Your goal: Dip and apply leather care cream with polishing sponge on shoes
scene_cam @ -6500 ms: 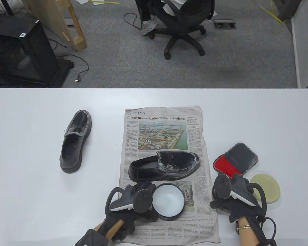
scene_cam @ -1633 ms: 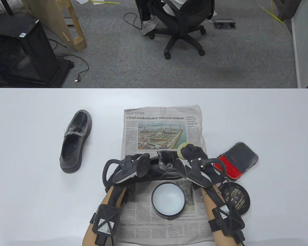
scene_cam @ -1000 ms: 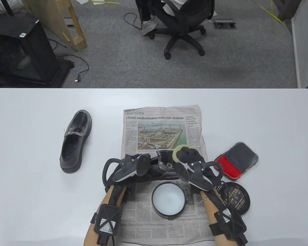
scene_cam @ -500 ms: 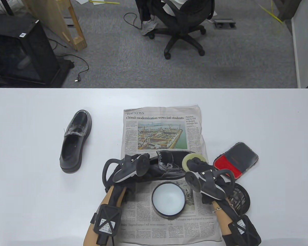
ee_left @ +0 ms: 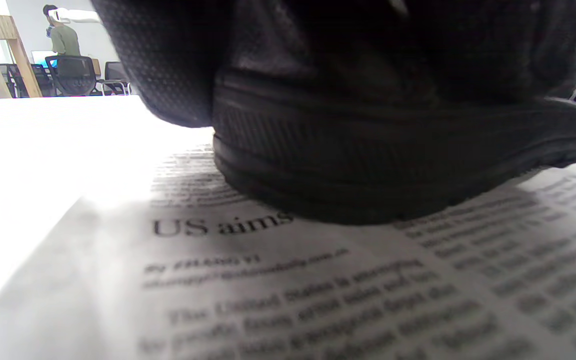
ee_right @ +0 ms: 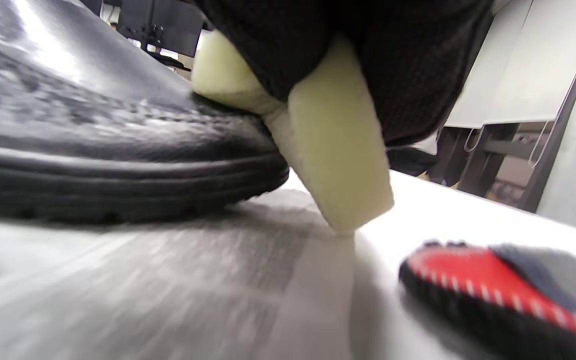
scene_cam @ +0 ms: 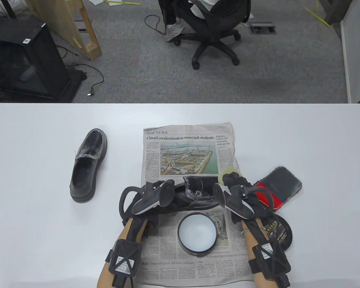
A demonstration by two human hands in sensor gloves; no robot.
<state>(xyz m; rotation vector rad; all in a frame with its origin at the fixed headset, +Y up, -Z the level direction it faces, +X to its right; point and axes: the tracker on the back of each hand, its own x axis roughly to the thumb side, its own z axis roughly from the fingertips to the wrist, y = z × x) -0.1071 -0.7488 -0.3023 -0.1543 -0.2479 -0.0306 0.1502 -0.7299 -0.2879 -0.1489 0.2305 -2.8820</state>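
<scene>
Sponge (ee_right: pixel 333 165) | pale foam, soft and light, folded in the right hand (scene_cam: pixel 237 186) and pressed on the toe of the shoe (scene_cam: pixel 198 195) lying on the newspaper (scene_cam: pixel 186 144) | shoe judged stiff, glossy, likely slippery | heel end gripped by the left hand (scene_cam: pixel 151 195) | best held at the heel | cream tin (scene_cam: pixel 197 233) open just beside it.

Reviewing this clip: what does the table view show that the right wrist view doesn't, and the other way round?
Only the table view shows the left hand on the heel end of the shoe, the open cream tin, its lid and the second shoe off to the left. Only the right wrist view shows the sponge folded in the grip and pressed against the shoe's toe. Both show the right hand, the sponge, the shoe, the newspaper and the red-and-dark cloth.
</scene>
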